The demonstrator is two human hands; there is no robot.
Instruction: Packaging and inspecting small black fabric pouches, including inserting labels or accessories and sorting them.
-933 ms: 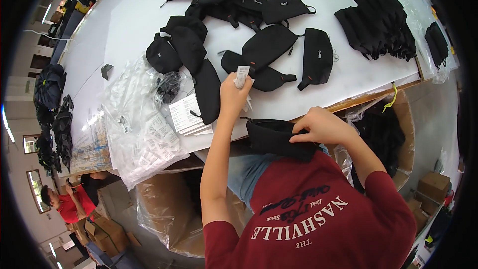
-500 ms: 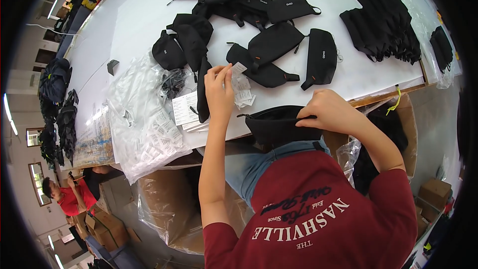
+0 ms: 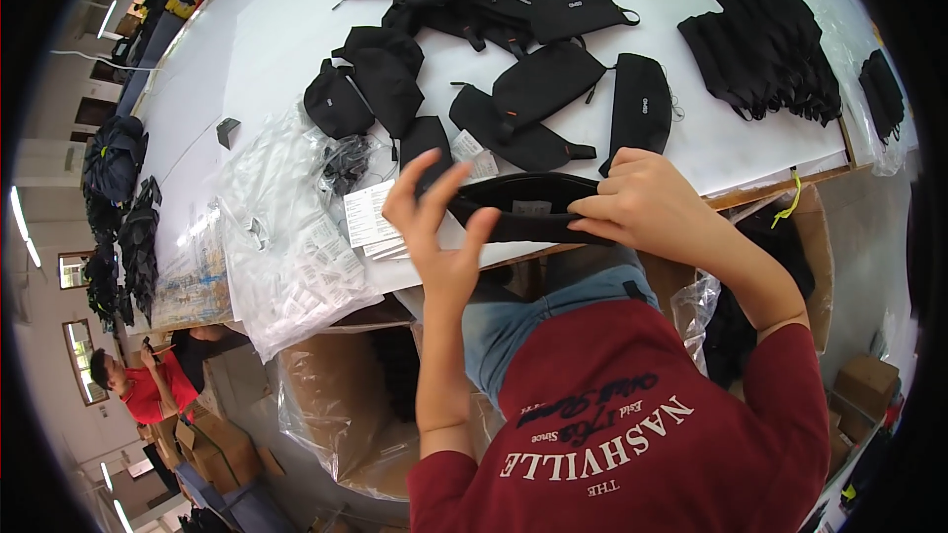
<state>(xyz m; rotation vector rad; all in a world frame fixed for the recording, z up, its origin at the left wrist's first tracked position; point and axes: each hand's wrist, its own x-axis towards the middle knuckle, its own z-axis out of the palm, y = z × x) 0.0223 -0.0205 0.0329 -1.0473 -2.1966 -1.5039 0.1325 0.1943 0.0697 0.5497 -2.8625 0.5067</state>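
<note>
A black zip pouch (image 3: 513, 229) is held at the table's front edge, its mouth gaping toward me. My right hand (image 3: 642, 199) pinches the pouch's right end between thumb and fingers. Inside the opening a small white label (image 3: 531, 207) shows. By the left end of the pouch is my left hand (image 3: 434, 222), its fingers spread, slightly blurred and with nothing in them. Beyond that hand lie a stack of white printed cards (image 3: 369, 219) and a few more white slips (image 3: 476, 154). Another black pouch (image 3: 428, 143) lies partly hidden behind my left fingers.
Several black pouches (image 3: 548, 79) are scattered over the white table (image 3: 267, 49). A tight row of black pouches (image 3: 770, 49) stands at the right. Clear plastic bags with labels (image 3: 286, 257) spread at the left edge. Below are plastic-lined cartons (image 3: 346, 415). A person in red (image 3: 158, 385) is far left.
My left hand, earlier at a white slip, has come back toward the pouch with fingers spread. The pouch has moved up and its mouth now gapes, showing a white label inside.
</note>
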